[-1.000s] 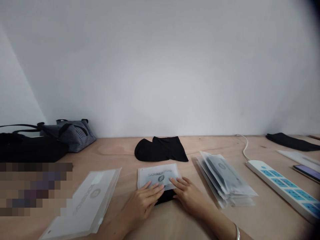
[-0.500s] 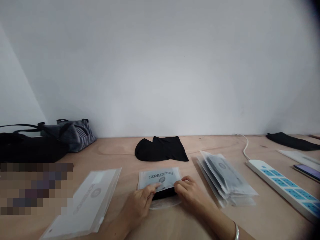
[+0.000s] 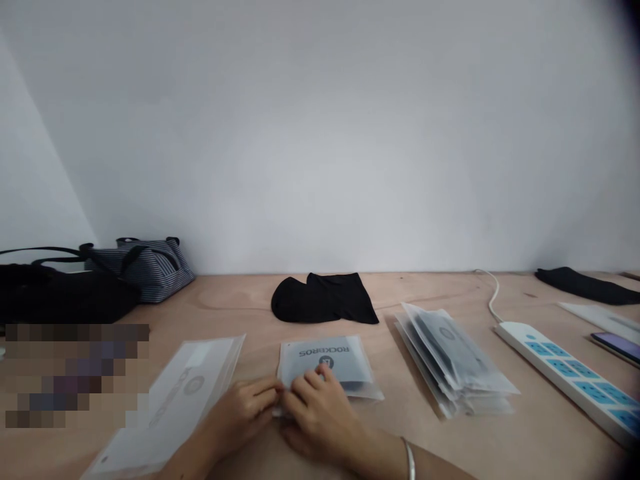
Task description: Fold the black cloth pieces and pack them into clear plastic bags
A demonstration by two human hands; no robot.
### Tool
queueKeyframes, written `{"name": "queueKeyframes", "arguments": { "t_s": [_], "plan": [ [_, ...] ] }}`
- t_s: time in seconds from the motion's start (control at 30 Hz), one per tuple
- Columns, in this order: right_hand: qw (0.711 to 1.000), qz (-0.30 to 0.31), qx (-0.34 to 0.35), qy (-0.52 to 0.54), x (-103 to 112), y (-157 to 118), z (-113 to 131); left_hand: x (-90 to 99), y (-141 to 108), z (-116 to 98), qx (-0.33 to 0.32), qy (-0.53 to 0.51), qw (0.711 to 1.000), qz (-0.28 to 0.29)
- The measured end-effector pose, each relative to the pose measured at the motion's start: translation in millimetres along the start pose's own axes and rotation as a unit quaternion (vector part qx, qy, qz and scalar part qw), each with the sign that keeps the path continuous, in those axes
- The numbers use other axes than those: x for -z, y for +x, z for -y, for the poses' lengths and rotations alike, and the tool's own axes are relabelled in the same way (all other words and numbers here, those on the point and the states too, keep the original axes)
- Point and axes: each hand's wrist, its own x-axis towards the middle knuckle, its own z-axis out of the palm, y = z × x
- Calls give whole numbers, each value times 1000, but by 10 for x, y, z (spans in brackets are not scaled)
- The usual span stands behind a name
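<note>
A frosted ROCKBROS bag [image 3: 345,363] with dark cloth inside lies in front of me on the wooden table. At its near left corner my left hand [image 3: 245,413] pinches the bag's edge. My right hand [image 3: 320,413], with a silver bangle on the wrist, is closed at the same corner, right beside my left fingertips, and covers part of the near edge. Flat frosted bags [image 3: 175,400] lie to the left. On the right rests a stack of filled frosted bags [image 3: 450,353]. Behind the middle bag a black cloth piece [image 3: 325,298] is spread out.
A white power strip [image 3: 565,373] with blue sockets and a phone [image 3: 617,347] are on the right. Another black cloth [image 3: 585,285] lies at the far right. A striped bag [image 3: 157,270] and a black bag [image 3: 60,293] stand at the back left, near a pixelated patch.
My right hand has moved left across the bag to meet my left hand at the corner. The black cloth strip seen at the bag's opening is now inside or covered; the near edge lies flatter.
</note>
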Motion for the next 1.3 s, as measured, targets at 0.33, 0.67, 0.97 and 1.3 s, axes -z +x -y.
{"name": "queueKeyframes", "arguments": {
  "t_s": [0.33, 0.67, 0.97, 1.3],
  "plan": [
    [997, -39, 44, -45, -60, 29, -12, -55, 55, -32, 5, -8, 1000, -14],
    [996, 2, -70, -56, 356, -963, -572, -19, 123, -90, 8, -28, 999, -31],
    [984, 66, -164, 22, 753, -1154, -616, 111, 154, -205, 52, -34, 997, 39],
    [967, 207, -34, 147, 551, -521, -699, -343, 537, -432, 66, 15, 990, 125]
  ]
}}
